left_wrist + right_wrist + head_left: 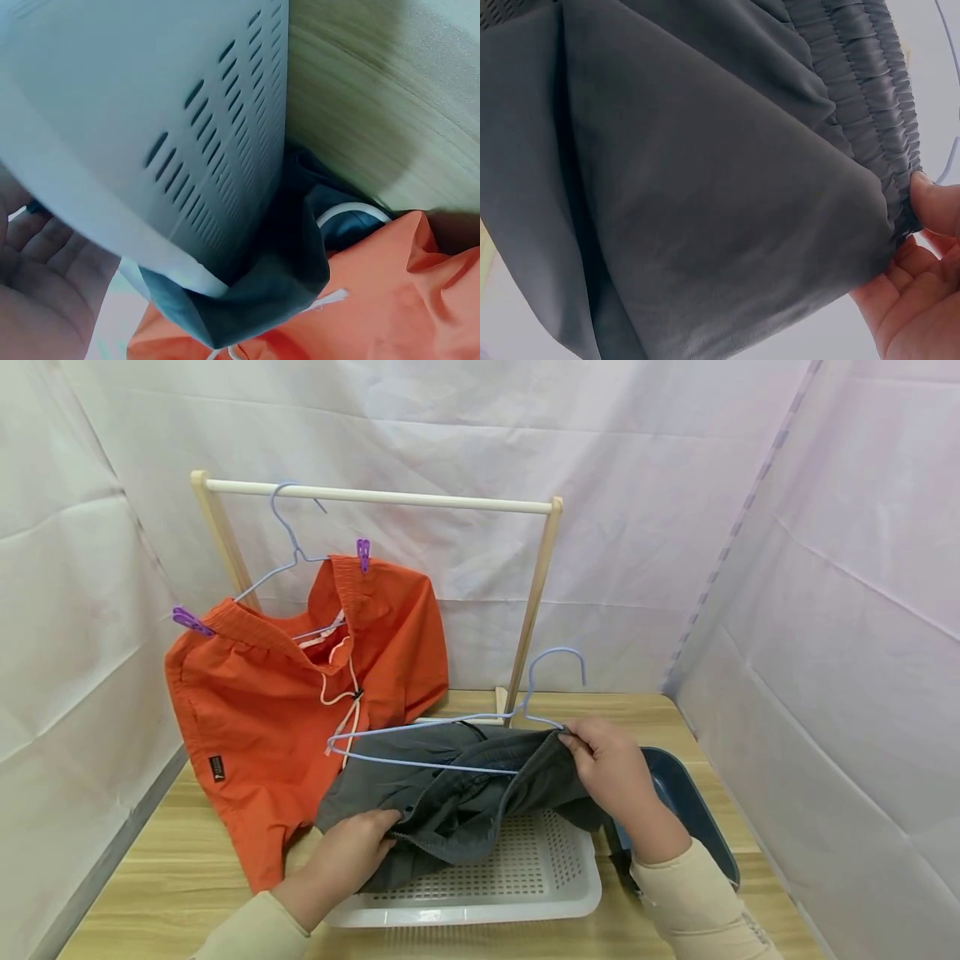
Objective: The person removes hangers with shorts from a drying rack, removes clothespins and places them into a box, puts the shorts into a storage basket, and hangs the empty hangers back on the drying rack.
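A dark grey garment (450,835) with a gathered elastic waistband (870,82) is held up over a white basket (480,913). My right hand (615,777) pinches the waistband's right end, thumb on top, beside the right end of a light blue wire hanger (420,763). That end reaches into the waist opening; the hanger's left end sticks out over the cloth. Lower left, my left hand (348,852) pinches the near edge of the waistband. In the left wrist view the basket's wall partly covers the left hand (45,285).
Orange shorts (300,710) hang at left from another blue hanger (288,531), fixed by two purple clothespins (363,555), on a rack with a white bar (420,497). A dark blue tray (705,827) stands right of the basket, partly behind my right arm. White fabric walls enclose the table.
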A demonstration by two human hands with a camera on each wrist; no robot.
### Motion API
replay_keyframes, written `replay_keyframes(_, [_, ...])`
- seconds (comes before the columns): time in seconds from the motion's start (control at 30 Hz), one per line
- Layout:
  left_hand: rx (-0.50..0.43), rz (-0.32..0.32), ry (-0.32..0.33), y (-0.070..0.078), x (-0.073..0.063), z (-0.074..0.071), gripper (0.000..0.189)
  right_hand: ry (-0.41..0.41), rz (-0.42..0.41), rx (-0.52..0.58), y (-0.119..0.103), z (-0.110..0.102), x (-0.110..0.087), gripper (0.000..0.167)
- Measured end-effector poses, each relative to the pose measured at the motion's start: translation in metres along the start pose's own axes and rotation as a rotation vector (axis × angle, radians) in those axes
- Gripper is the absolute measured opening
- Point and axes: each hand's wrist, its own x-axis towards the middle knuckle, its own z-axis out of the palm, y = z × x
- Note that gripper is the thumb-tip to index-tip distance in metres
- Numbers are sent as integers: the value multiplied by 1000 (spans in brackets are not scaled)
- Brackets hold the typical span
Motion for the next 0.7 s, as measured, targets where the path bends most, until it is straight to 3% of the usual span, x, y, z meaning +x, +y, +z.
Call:
replay_keyframes(0.17, [9,61,-37,-1,0,3,20,2,-21,-8,-3,4,-1,10])
replay_keyframes(0.43, [24,91,-126,-4,0,7,21,-32,-23,-4,-6,11,-3,13])
replay_keyframes(0.7, [30,101,-105,-1,-1,3,23,-77,-12,-12,-10,18,-6,14])
